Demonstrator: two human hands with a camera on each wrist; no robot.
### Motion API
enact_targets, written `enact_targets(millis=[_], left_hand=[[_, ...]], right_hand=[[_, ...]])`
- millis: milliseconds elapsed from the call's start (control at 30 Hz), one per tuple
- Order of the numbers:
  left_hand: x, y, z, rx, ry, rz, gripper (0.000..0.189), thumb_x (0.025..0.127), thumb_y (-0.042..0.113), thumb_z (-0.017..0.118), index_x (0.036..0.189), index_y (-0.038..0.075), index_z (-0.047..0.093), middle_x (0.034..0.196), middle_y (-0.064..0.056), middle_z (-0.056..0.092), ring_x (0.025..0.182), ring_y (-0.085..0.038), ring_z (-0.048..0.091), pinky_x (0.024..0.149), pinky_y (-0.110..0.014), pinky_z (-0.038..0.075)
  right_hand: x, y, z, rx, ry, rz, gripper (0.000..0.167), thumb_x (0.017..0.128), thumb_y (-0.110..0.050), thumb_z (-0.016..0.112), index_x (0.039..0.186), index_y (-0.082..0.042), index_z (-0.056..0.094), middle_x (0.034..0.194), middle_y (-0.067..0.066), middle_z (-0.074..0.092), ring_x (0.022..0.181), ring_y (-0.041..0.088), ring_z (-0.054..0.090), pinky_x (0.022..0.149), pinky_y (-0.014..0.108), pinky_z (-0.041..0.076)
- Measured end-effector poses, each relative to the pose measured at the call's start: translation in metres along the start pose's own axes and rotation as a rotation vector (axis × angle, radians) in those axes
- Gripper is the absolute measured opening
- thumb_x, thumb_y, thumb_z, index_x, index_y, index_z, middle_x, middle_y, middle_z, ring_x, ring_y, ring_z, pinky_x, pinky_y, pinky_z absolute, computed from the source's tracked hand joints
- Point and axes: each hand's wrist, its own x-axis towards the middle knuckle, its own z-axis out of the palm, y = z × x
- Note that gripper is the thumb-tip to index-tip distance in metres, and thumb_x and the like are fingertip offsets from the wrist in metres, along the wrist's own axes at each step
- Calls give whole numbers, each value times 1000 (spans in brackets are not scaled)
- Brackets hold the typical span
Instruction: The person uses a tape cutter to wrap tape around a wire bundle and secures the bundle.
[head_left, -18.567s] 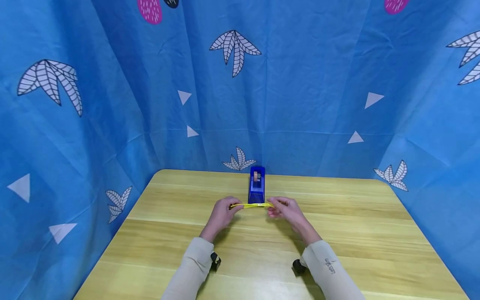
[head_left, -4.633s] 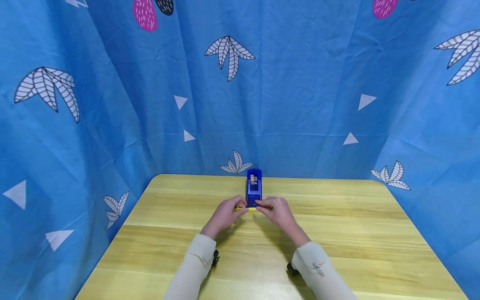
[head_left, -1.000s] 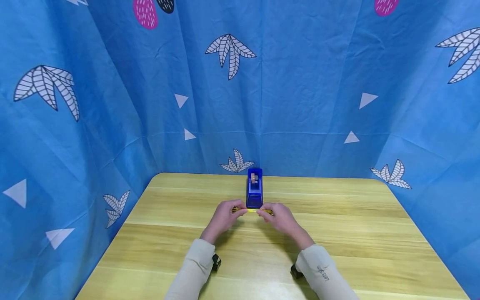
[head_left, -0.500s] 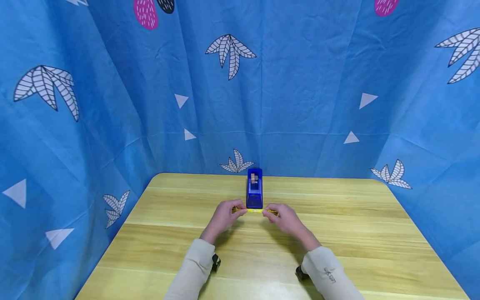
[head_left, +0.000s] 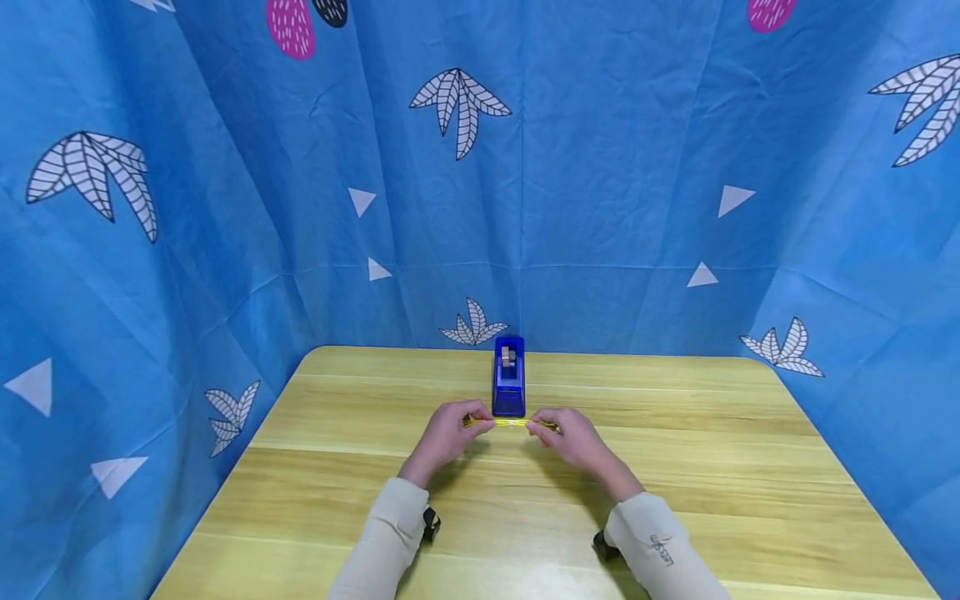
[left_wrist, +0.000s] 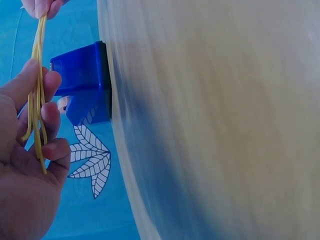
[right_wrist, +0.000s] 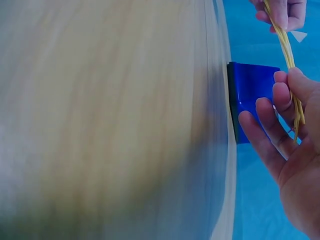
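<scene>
A bundle of thin yellow strands (head_left: 511, 422) stretches level between my two hands, just in front of the blue tape dispenser (head_left: 509, 392). My left hand (head_left: 448, 432) pinches its left part between thumb and index finger. Loose strand ends (left_wrist: 37, 145) hang over that palm in the left wrist view. With thumb and index finger my right hand (head_left: 567, 433) pinches the other part, its remaining fingers (right_wrist: 260, 137) spread. The bundle's middle shows a pale, shiny patch in the head view. A small tape roll (head_left: 506, 357) sits inside the dispenser.
The dispenser stands near the back of the light wooden table (head_left: 675, 467), its front end towards me. Behind and beside the table hangs a blue patterned curtain (head_left: 600, 167).
Over the last second my right hand has slid a little to the right, widening the gap between the hands. At 4.6 s ago the right fingers overlapped the dispenser's front end.
</scene>
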Motion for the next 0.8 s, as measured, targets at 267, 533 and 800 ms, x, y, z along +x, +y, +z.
enact_targets(millis=[267, 533, 800], left_hand=[[-2, -4, -5, -36, 0, -46, 9, 100, 29, 70, 100, 22, 76, 102, 7, 74, 90, -11, 63, 80, -30, 55], [-1, -7, -6, -74, 25, -47, 10, 100, 26, 70, 102, 18, 77, 101, 3, 74, 85, -11, 61, 78, -29, 54], [1, -8, -5, -81, 39, -80, 10, 101, 26, 69, 101, 19, 76, 99, 4, 74, 85, -11, 61, 79, -31, 54]], right_hand=[[-3, 1, -3, 20, 2, 89, 23, 106, -31, 60, 106, -15, 76, 68, 0, 62, 52, 10, 40, 49, 25, 36], [-3, 2, -6, 23, 29, 106, 23, 105, -34, 61, 103, -16, 76, 66, -1, 59, 55, 11, 42, 54, 28, 39], [-4, 8, -10, 50, 50, 119, 23, 105, -33, 63, 104, -14, 76, 69, 0, 61, 58, 10, 46, 54, 27, 40]])
